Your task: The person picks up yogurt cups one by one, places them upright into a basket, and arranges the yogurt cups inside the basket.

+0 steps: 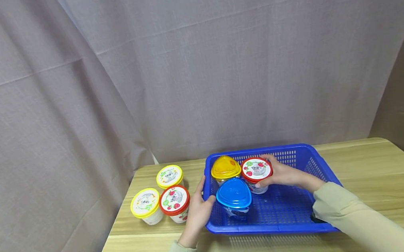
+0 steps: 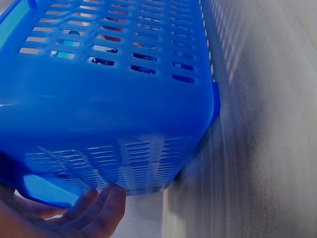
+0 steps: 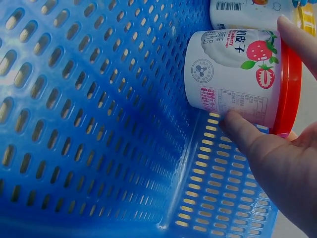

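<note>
Inside a blue plastic basket (image 1: 289, 214), my right hand (image 1: 280, 174) grips a red-lidded strawberry yogurt tub (image 1: 257, 169). The right wrist view shows thumb and fingers around this white tub (image 3: 233, 74), near the basket's slotted wall. Beside it in the basket are a tub with a yellow rounded-triangle lid (image 1: 225, 167) and one with a blue lid (image 1: 234, 194). My left hand (image 1: 199, 209) holds the basket's left rim, thumb on the inner side. In the left wrist view its fingers (image 2: 111, 206) extend along the outer wall; their contact there is unclear.
Left of the basket, two yellow-lidded tubs (image 1: 146, 203) and a red-lidded tub (image 1: 174, 200) stand close together on the wooden table (image 1: 126, 244). A grey curtain (image 1: 219, 80) hangs behind the table.
</note>
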The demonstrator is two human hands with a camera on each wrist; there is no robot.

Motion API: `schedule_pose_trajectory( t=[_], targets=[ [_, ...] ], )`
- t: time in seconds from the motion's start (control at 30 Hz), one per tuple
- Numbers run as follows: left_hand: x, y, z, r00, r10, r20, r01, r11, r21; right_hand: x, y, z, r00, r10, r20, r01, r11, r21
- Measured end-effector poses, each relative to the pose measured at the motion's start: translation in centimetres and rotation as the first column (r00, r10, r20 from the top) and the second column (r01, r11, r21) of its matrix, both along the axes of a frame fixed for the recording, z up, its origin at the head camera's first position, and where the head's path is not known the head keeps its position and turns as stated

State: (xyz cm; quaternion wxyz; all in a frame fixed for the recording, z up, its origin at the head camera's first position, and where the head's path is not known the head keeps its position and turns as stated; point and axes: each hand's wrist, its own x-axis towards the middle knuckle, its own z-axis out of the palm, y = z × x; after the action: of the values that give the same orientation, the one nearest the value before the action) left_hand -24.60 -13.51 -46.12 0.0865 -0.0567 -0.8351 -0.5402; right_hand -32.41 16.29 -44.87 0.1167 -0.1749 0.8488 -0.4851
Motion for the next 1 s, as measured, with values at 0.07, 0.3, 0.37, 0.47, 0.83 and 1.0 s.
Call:
schedule_pose_trajectory(
  t=[0.07, 0.3, 0.37, 0.47, 0.83, 1.0],
  targets=[
    [0.0, 0.0, 0.0, 1.0, 0.002, 0.005, -0.002, 1.0, 0.0, -0.1, -0.1, 0.0, 1.0, 0.002, 0.0, -0.002, 1.0, 0.0],
    [0.0, -0.1, -0.1, 1.0, -0.004, -0.002, 0.004, 1.0, 0.003, -0.1, -0.1, 0.1, 1.0, 0.012, -0.008, -0.012, 1.0, 0.008],
    [-0.1, -0.1, -0.1, 1.0, -0.007, -0.006, 0.007, 1.0, 0.005, -0.1, -0.1, 0.2, 1.0, 0.017, -0.013, -0.017, 1.0, 0.008],
    [-0.1, 0.0, -0.1, 1.0, -0.009, -0.008, 0.009, 1.0, 0.007, -0.1, 0.0, 0.3, 0.999, 0.028, -0.03, -0.028, 1.0, 0.0],
    [-0.1, 0.0, -0.2, 1.0, -0.004, -0.003, 0.004, 1.0, -0.005, -0.3, 0.0, 0.7, 0.99, -0.069, -0.124, 0.075, 0.996, 0.041],
    [-0.2, 0.0, -0.2, 1.0, 0.002, 0.005, -0.002, 1.0, -0.001, -0.3, 0.2, 1.3, 0.98, -0.118, -0.159, 0.126, 0.991, 0.036]
  ],
)
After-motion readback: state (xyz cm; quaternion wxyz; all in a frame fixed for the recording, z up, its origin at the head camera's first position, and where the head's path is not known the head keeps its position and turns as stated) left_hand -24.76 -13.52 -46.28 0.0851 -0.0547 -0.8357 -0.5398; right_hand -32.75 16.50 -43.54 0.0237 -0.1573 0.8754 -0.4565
